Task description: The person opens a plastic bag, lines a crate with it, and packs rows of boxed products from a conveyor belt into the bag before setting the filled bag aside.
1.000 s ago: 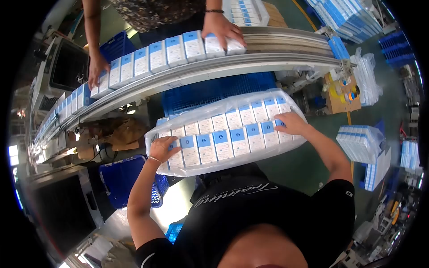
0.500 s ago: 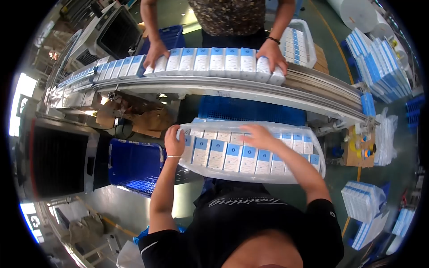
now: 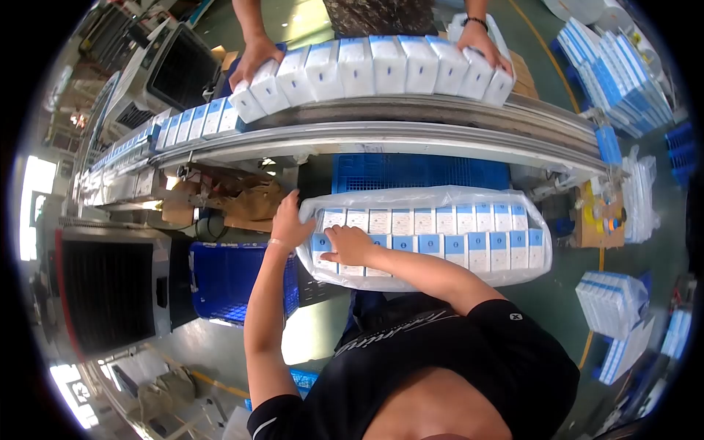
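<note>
Boxes (image 3: 455, 251), white with blue ends, sit in two rows inside a clear bag (image 3: 440, 196), centre of the frame, the film standing as a loose rim around them. We note the change at once: a second ago our two hands were spread toward opposite ends of the load; half a second ago our right arm was crossing the middle. Now both are at the left end.

Our right hand (image 3: 352, 246) lies on the leftmost boxes of the near row, fingers and thumb apart; whether it grips a box or merely presses, we cannot tell. Our left hand (image 3: 292, 226) is at the left edge of the bag, touching the film; a pinch on it cannot be confirmed. Our reading: the work has narrowed to that left end, while the right part of the rows is without a hand on it.

Beyond the bag, a blue pallet (image 3: 418, 172) shows below the conveyor (image 3: 411, 132). Top of the frame: a co-worker (image 3: 378, 18) now has a row of cartons (image 3: 389, 66) raised and tilted between two hands; half a second ago it was down on the conveyor. Left of centre, a blue crate (image 3: 227, 282) stands near our left forearm.
</note>
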The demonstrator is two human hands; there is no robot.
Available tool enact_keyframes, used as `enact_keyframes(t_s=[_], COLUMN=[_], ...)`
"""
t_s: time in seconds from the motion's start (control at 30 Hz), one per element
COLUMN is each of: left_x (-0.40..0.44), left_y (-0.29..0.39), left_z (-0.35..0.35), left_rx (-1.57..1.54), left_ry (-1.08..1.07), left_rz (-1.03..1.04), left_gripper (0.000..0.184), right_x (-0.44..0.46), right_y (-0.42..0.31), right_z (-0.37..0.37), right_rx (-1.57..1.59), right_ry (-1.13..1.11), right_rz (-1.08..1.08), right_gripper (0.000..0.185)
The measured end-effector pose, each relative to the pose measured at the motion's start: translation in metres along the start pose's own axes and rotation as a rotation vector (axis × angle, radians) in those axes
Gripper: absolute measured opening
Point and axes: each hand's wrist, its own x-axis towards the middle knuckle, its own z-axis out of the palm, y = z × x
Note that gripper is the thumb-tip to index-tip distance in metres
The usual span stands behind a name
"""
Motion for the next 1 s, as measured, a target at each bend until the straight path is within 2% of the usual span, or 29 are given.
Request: enact_keyframes(t_s=[0.03,0.07,0.13,0.17,0.23,0.27,0.33,0.4,0.43,0.47,0.5,0.53,0.6,0.63,0.67,0.7,0.73,0.77,0.8,0.83,0.9,0.93,1.0], left_x=[0.016,0.028,0.050,0.079,0.109,0.112,0.105,0.101,0.098,0.085,0.073,0.065,0.036,0.018,0.004,-0.002,-0.010,-0.016,-0.018,-0.021,-0.030,-0.030,-0.031], left_y=[0.006,0.008,-0.001,-0.009,0.013,0.016,0.016,0.020,0.024,0.026,0.051,0.065,0.078,0.089,0.100,0.097,0.094,0.096,0.095,0.103,0.092,0.084,0.076], left_z=[0.007,0.018,0.064,0.079,0.063,0.069,0.085,0.086,0.080,0.081,0.063,0.057,0.071,0.077,0.086,0.096,0.107,0.105,0.101,0.089,0.092,0.086,0.072], left_rx=[0.129,0.121,0.411,0.418,0.326,0.323,0.280,0.267,0.254,0.213,0.258,0.166,-0.001,-0.112,-0.114,-0.162,-0.174,-0.134,-0.134,-0.079,-0.100,-0.099,0.290], left_ry=[0.138,0.134,-0.283,-0.601,-0.443,-0.447,-0.318,-0.420,-0.480,-0.281,-0.135,-0.020,-0.130,-0.276,-0.606,-0.780,-0.804,-0.747,-0.738,-0.777,-0.508,-0.488,-0.340], left_rz=[0.312,0.330,0.325,0.139,-0.045,-0.021,-0.099,-0.154,-0.100,0.067,0.238,0.394,0.501,0.491,0.211,0.275,0.240,0.261,0.312,0.276,0.280,0.274,0.264], left_gripper=[0.054,0.054,0.055,0.040,0.028,0.028,0.026,0.032,0.045,0.059,0.064,0.059,0.042,0.035,0.042,0.051,0.050,0.049,0.047,0.048,0.051,0.051,0.051], right_x=[0.000,-0.001,-0.002,-0.002,-0.004,-0.005,-0.007,-0.007,-0.012,-0.016,-0.022,-0.030,-0.051,-0.070,-0.086,-0.100,-0.112,-0.127,-0.145,-0.167,-0.232,-0.270,-0.337], right_y=[0.000,0.000,-0.002,-0.004,-0.003,-0.002,-0.002,0.000,0.004,0.010,0.016,0.025,0.047,0.056,0.059,0.062,0.077,0.095,0.110,0.128,0.178,0.199,0.227], right_z=[0.001,0.002,0.004,0.004,0.001,-0.001,0.006,0.004,0.007,0.003,-0.003,-0.018,-0.033,-0.040,-0.048,-0.056,-0.051,-0.048,-0.059,-0.069,-0.090,-0.098,-0.105], right_rx=[0.005,-0.074,-0.165,-0.172,-0.052,-0.025,-0.013,-0.042,-0.052,-0.056,-0.060,-0.022,-0.030,0.036,0.059,0.078,-0.012,-0.108,-0.012,-0.008,-0.105,-0.174,-0.323], right_ry=[0.012,0.063,0.114,0.127,0.039,0.049,0.045,0.009,0.169,0.253,0.331,0.312,0.239,0.183,0.039,-0.101,0.057,0.216,0.343,0.429,0.575,0.620,0.590], right_rz=[0.017,-0.022,-0.040,-0.022,0.060,0.062,0.049,-0.004,-0.056,-0.056,-0.064,-0.007,0.090,0.090,0.127,0.163,0.048,-0.071,-0.003,0.056,0.240,0.334,0.498], right_gripper=[0.062,0.062,0.063,0.063,0.063,0.064,0.064,0.066,0.068,0.065,0.063,0.061,0.058,0.055,0.053,0.051,0.050,0.049,0.048,0.047,0.045,0.044,0.043])
